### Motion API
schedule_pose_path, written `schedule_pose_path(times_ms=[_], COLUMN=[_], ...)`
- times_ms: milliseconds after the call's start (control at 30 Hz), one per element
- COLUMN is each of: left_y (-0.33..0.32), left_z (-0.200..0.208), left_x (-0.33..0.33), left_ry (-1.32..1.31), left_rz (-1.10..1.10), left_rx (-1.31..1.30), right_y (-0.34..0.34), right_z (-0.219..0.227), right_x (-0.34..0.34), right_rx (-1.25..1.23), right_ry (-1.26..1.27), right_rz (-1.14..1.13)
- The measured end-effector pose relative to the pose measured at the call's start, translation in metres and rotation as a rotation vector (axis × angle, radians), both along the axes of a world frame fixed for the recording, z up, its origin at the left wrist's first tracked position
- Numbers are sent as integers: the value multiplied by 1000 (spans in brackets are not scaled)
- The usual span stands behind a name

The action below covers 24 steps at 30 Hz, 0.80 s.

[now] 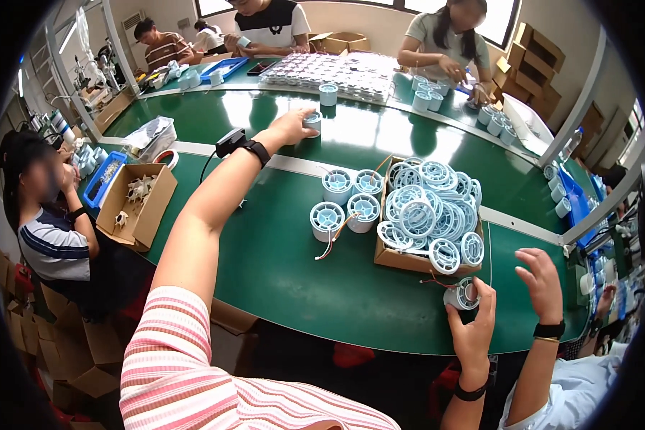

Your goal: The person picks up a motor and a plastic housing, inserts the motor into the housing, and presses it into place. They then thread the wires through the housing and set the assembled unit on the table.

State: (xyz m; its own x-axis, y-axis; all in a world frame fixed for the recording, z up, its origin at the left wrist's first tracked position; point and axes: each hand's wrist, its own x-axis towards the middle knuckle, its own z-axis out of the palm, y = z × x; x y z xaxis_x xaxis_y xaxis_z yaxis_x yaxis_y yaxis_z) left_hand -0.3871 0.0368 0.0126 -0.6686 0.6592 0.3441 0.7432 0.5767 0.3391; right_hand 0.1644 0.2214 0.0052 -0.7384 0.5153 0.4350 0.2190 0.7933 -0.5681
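My left arm, in a pink striped sleeve, stretches far across the green table. At its end my left hand (291, 127) has its fingers round a light-blue cylindrical motor housing (313, 125). Close to the near edge, my right hand (474, 324) grips another light-blue motor housing (460, 295), thumb and fingers on its sides; a thin wire sticks out of it. Just beyond stands a cardboard box (388, 259) heaped with light-blue plastic rings (417, 216). Left of the box, several housings (327, 218) with spoked tops and loose wires stand upright.
A co-worker's open hand (541, 283) hovers right of my right hand. One lone housing (328, 94) stands beyond my left hand. At left are a carton (150, 215) of small white parts and a blue tray (102, 180). Other people sit around the table; metal posts (577, 93) rise from it.
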Motion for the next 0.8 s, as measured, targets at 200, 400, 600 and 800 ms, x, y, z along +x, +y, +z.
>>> schedule_pose_path(times_ms=[200, 400, 600, 800], left_y=[-17, -84, -133, -97], left_z=[40, 86, 87, 41], left_x=[46, 201, 335, 382], left_ry=[4, -168, -434, -408], left_rz=[68, -88, -381, -457], left_rx=[36, 104, -169, -47], right_y=[91, 119, -24, -50], right_z=[19, 61, 30, 57], right_x=[12, 24, 68, 48], right_rx=[549, 924, -93, -342], right_ry=[-213, -638, -100, 16], right_rz=[508, 622, -629, -1])
